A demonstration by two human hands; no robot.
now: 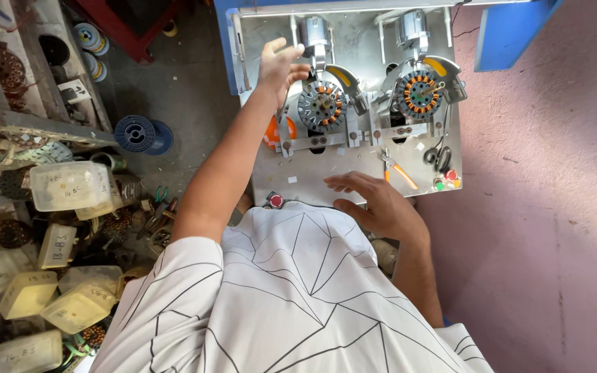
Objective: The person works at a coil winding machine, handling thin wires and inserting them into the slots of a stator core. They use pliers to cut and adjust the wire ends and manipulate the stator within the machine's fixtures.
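Observation:
My left hand reaches up to the left winding station, fingers pinched near the metal arm just beside the left stator, a round core with orange copper coils. Whether it grips a wire I cannot tell. My right hand rests flat, fingers spread, on the grey metal machine plate near its front edge. A second stator sits in the right station, untouched.
Orange-handled pliers and black scissors lie on the plate. A red button and coloured buttons sit at its front. Plastic tubs and wire spools crowd the left floor. A pink wall stands right.

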